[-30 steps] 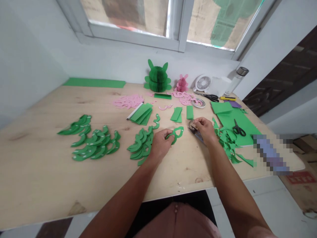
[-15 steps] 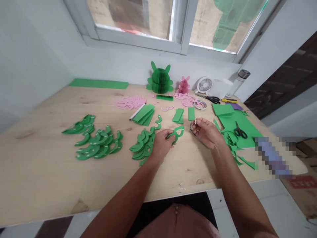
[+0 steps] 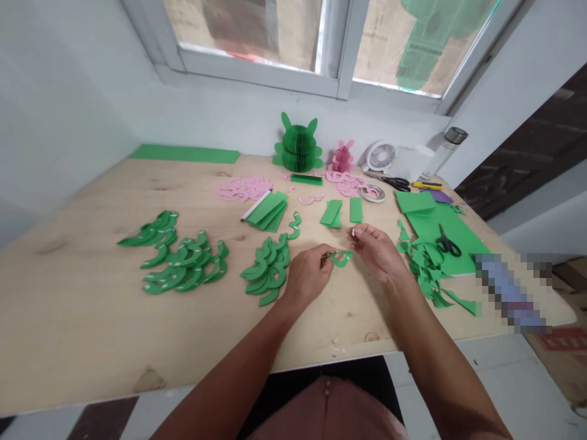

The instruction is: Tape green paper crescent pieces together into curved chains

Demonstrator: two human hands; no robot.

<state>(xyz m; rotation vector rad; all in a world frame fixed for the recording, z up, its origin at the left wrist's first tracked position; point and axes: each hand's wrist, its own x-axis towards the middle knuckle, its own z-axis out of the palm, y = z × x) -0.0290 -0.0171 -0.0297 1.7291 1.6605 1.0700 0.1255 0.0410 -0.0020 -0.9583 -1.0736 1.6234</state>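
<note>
Pinched in my left hand (image 3: 312, 272) is a curved green paper piece (image 3: 342, 259) that sticks out to the right of the fingers. My right hand (image 3: 375, 247) is closed at the fingertips on a tiny white bit (image 3: 353, 232), just above and right of that piece. Left of my left hand lies a pile of wavy green strips (image 3: 266, 269), with one more strip (image 3: 294, 226) behind it. A larger heap of green curved pieces with white marks (image 3: 183, 266) rests further left.
Folded green papers (image 3: 268, 211), a white pen (image 3: 255, 206), pink cutouts (image 3: 245, 187) and a tape roll (image 3: 371, 193) lie behind my hands. Green scraps (image 3: 426, 269) and black scissors (image 3: 447, 241) are on the right. A green paper figure (image 3: 299, 146) stands at the back.
My left hand has moved right and slightly down with the green piece, turning it. My right hand has shifted slightly left, and the ring-like thing under its fingers no longer shows.
</note>
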